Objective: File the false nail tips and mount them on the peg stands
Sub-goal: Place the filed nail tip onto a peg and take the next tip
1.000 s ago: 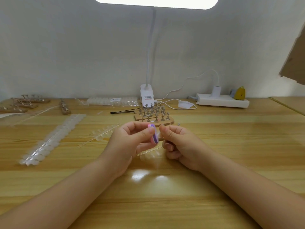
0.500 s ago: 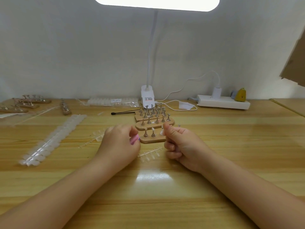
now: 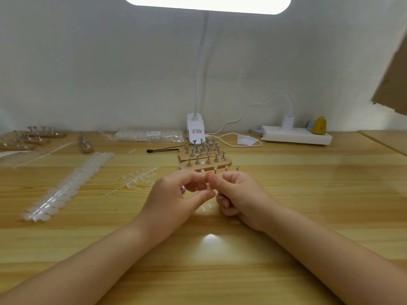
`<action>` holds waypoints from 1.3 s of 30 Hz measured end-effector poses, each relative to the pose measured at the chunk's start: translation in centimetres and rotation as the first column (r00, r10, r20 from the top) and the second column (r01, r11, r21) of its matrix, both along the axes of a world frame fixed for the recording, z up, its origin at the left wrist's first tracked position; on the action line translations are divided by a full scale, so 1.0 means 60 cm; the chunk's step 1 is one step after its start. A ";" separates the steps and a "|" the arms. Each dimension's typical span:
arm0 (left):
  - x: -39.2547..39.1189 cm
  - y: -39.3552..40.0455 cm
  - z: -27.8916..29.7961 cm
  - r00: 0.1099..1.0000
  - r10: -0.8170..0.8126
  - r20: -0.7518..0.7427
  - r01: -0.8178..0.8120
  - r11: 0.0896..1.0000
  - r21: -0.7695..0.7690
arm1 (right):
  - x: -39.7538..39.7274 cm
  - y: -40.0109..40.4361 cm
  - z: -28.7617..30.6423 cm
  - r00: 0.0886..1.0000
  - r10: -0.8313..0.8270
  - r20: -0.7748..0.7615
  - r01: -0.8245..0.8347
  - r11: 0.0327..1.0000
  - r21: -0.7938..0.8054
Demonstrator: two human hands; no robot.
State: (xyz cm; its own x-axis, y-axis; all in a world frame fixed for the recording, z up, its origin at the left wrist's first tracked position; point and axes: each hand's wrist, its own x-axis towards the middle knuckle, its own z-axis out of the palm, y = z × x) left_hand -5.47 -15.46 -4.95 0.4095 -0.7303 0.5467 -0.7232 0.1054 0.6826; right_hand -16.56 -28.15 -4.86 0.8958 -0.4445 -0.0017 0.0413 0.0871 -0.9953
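on my far left the long strip of tips [image 3: 66, 186] lies flat on the table [image 3: 308, 194], and a shorter strip [image 3: 138, 178] sits nearer the middle; neither has moved over the last second. my left hand [image 3: 176, 194] has changed most: a second ago it held the purple file up at the fingertips against the tip, half a second ago it dropped away, and now it is back at centre with only a sliver of the file [image 3: 182, 189] showing under its curled fingers. thumb and forefinger meet my right hand [image 3: 237, 194], whose fingers are curled and pinching too. i think a small clear tip [image 3: 208, 187] is held between the two pinches, but it is nearly invisible. that reads to me as filing done and mounting next. the stands [image 3: 206, 156] wait just behind; the nearest one is mostly hidden by my knuckles, only its peg tops show.
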 end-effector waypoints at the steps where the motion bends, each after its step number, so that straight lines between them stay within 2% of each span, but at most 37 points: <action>1: -0.001 0.000 -0.001 1.000 0.002 -0.003 -0.002 1.000 0.010 | 0.001 0.001 -0.001 1.000 -0.023 -0.020 0.022 1.000 -0.021; 4: 0.000 -0.001 -0.004 0.999 0.044 -0.030 -0.044 0.999 0.004 | 0.005 0.002 0.001 0.980 -0.176 -0.093 0.167 0.981 -0.099; 7: 0.007 0.000 -0.005 0.991 0.130 -0.021 -0.130 0.991 0.021 | 0.001 -0.015 0.012 0.904 -0.427 -0.008 0.423 0.897 -0.128; 8: 0.009 0.001 -0.006 0.986 0.163 0.028 -0.164 0.986 0.033 | -0.004 -0.024 0.016 0.865 -0.502 0.022 0.496 0.846 -0.197; 10: 0.011 0.004 -0.005 0.964 0.224 0.142 -0.231 0.972 0.032 | -0.016 -0.048 0.015 0.788 -0.612 0.069 0.571 0.684 -0.454; 12: 0.012 0.005 -0.003 0.948 0.258 0.186 -0.266 0.964 0.019 | -0.025 -0.069 0.007 0.738 -0.674 0.040 0.496 0.502 -0.709; 13: 0.013 0.005 -0.004 0.945 0.268 0.188 -0.277 0.961 0.019 | -0.027 -0.075 0.002 0.728 -0.685 -0.002 0.429 0.458 -0.778; 15: 0.015 0.003 -0.005 0.941 0.284 0.183 -0.294 0.955 0.030 | -0.027 -0.080 -0.006 0.743 -0.666 -0.072 0.356 0.484 -0.800; 17: 0.016 0.003 -0.007 0.945 0.285 0.163 -0.296 0.954 0.048 | -0.024 -0.082 -0.011 0.771 -0.633 -0.068 0.352 0.513 -0.783; 25: 0.014 0.001 -0.009 0.958 0.265 0.112 -0.275 0.957 0.093 | -0.023 -0.103 -0.018 0.791 -0.611 -0.036 0.328 0.473 -0.817; 30: 0.013 0.000 -0.009 0.958 0.259 0.121 -0.272 0.957 0.098 | -0.019 -0.098 -0.017 0.803 -0.596 0.032 0.255 0.295 -0.921; 34: 0.013 0.002 -0.007 0.964 0.245 0.103 -0.251 0.966 0.053 | -0.021 -0.077 -0.014 0.810 -0.542 0.222 0.348 0.140 -0.927; 36: 0.012 0.003 -0.005 0.968 0.227 0.103 -0.230 0.973 0.019 | -0.025 -0.064 -0.008 0.831 -0.475 0.291 0.413 0.176 -0.894; 39: 0.008 0.004 -0.002 0.966 0.209 0.154 -0.205 0.978 -0.044 | -0.022 -0.044 -0.005 0.879 -0.369 0.302 0.430 0.339 -0.837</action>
